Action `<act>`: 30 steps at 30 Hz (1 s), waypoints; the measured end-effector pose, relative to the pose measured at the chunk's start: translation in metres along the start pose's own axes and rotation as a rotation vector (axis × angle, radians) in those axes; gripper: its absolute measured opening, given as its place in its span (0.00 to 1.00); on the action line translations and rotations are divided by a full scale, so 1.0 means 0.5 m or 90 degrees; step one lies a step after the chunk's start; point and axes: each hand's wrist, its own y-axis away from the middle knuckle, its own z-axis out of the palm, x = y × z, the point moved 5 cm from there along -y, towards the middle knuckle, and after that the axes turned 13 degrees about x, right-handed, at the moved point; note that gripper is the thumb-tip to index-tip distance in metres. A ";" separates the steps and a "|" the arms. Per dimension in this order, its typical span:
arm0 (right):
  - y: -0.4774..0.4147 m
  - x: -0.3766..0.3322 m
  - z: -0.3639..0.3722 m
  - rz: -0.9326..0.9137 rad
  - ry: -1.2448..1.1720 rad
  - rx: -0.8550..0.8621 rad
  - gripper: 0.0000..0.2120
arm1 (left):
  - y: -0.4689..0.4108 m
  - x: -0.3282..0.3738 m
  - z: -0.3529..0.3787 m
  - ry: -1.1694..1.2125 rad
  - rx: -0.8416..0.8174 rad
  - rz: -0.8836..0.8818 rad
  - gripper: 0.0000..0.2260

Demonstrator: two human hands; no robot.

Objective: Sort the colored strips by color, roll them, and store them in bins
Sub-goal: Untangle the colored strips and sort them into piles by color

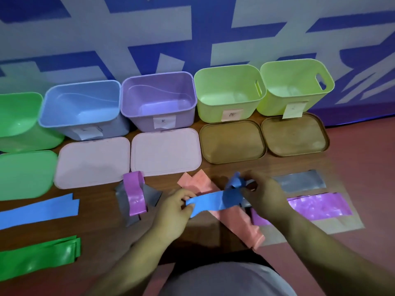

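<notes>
1. We've got the blue strip (210, 202) up off the tabletop (96, 227), stretched between our two hands, right over the pink strips (235, 221).
2. Our left hand (173, 208) pinches its flat end. Our right hand (265, 195) grips the other end, where the blue is bunched and twisted.
3. Just right of the hands, a grey strip (299, 182) and a purple strip (320, 205) lie flat.
4. Over on the left, a curled purple strip (135, 195) sits on grey strips (124, 212). Farther left lie the blue strips (40, 210) and the green strips (38, 257).
5. Along the wall stand five open bins: the green bin (19, 122), the blue bin (85, 99), the purple bin (141, 122) and two yellow-green bins (209, 114), each with a lid (92, 163) lying in front.
</notes>
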 end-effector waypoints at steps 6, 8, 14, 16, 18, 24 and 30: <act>0.036 -0.055 0.027 -0.004 -0.107 -0.040 0.16 | 0.023 -0.033 -0.088 0.000 0.045 -0.026 0.13; 0.042 -0.079 0.038 -0.036 -0.133 -0.075 0.15 | 0.047 -0.037 -0.117 -0.013 0.081 -0.051 0.13; 0.072 -0.149 0.092 -0.113 -0.163 -0.161 0.16 | 0.116 -0.077 -0.205 -0.007 0.219 -0.090 0.16; 0.082 -0.173 0.108 -0.122 -0.172 -0.174 0.19 | 0.127 -0.097 -0.231 0.000 0.244 -0.102 0.18; 0.092 -0.196 0.125 -0.132 -0.177 -0.187 0.22 | 0.135 -0.116 -0.257 0.005 0.261 -0.108 0.16; 0.111 -0.283 0.215 -0.159 -0.151 -0.210 0.21 | 0.123 -0.190 -0.336 0.022 0.285 -0.101 0.16; 0.156 -0.390 0.339 -0.138 -0.125 -0.207 0.18 | 0.103 -0.287 -0.466 0.036 0.264 -0.092 0.11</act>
